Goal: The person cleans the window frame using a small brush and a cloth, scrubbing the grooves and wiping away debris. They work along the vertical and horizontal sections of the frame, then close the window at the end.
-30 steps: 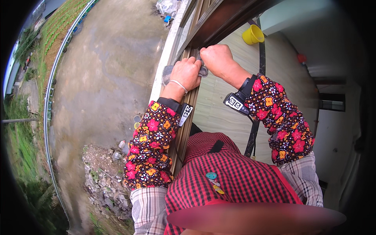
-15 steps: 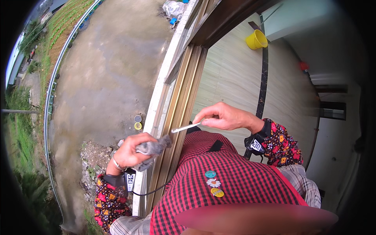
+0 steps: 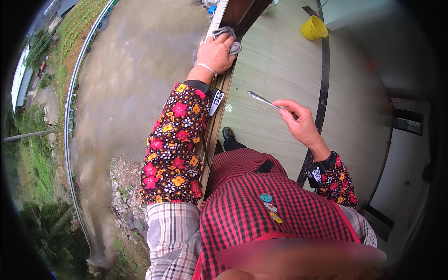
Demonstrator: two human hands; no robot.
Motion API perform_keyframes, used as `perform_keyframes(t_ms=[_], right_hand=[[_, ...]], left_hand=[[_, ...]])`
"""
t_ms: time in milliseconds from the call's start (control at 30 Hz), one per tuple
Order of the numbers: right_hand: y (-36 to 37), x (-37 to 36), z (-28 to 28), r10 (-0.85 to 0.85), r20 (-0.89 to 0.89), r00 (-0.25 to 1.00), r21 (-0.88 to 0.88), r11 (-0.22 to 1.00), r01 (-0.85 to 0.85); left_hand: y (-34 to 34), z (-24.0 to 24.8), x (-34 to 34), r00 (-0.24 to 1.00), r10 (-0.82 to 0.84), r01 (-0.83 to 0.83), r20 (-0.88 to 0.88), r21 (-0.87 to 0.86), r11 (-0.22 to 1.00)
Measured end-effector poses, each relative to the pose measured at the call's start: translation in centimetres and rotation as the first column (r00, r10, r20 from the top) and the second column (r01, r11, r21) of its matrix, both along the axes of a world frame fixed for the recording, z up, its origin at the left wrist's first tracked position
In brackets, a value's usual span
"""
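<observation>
My left hand (image 3: pixel 217 53) is stretched far forward and closed on a crumpled grey cloth (image 3: pixel 235 47). It presses the cloth onto the far end of the window track (image 3: pixel 215 128), where the dark brown frame (image 3: pixel 242 16) stands. Over the tiled floor to the right, my right hand (image 3: pixel 301 123) pinches a slim silver metal tool (image 3: pixel 262 99) between thumb and fingers. The tool's flat, patterned end points up and left, apart from the track. Which kind of tool it is, I cannot tell; its other end is hidden in the hand.
A yellow bucket (image 3: pixel 314 28) stands on the pale tiled floor (image 3: pixel 270 65), beside a dark floor strip (image 3: pixel 323 88). Left of the track, the ground outside (image 3: pixel 126 93) lies far below, with a rubble heap (image 3: pixel 126 200). My shoe (image 3: pixel 228 133) shows near the track.
My left hand has gone forward along the track with the cloth, from near my body to the frame. The right hand has moved right with the metal tool, away from the track.
</observation>
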State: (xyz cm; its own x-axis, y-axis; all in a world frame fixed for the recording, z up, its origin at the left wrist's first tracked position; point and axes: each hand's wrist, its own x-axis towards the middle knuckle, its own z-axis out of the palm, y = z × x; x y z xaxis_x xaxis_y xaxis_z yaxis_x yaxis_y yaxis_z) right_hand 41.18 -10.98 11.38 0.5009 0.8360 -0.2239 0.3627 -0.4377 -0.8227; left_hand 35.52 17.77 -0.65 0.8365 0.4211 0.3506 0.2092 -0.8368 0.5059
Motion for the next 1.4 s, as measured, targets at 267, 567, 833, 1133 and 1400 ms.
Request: perform_keyframes(t_ms=[267, 567, 833, 1133, 1400], right_hand=[[-1.4, 0.4, -0.5, -0.030, -0.065, 0.997, 0.072, 0.997, 0.035], [-0.5, 3.1, -5.2, 0.115, -0.205, 0.972, 0.228, 0.971, -0.067], [-0.1, 3.0, -4.4, 0.084, -0.157, 0.984, 0.216, 0.975, -0.049], [3.5, 2.5, -1.4, 0.202, 0.382, 0.902, 0.187, 0.939, -0.290], [10.1, 1.5, -0.3, 0.378, 0.833, 0.404, -0.091, 0.813, -0.575]], left_hand=[[-3.0, -0.2, -10.3, 0.990, -0.137, 0.139, -0.029, 0.091, 0.986], [-20.9, 9.4, -47.1, 0.576, -0.291, 0.061, -0.764, -0.315, 0.947], [-4.1, 9.4, -33.6, 0.847, 0.531, -0.506, -0.021, -0.338, 0.794], [-5.5, 2.4, -13.8, 0.942, -0.079, 0.133, -0.326, 0.144, 0.981], [-6.7, 2.2, -12.9, 0.962, -0.086, 0.124, -0.260, 0.135, 0.983]])
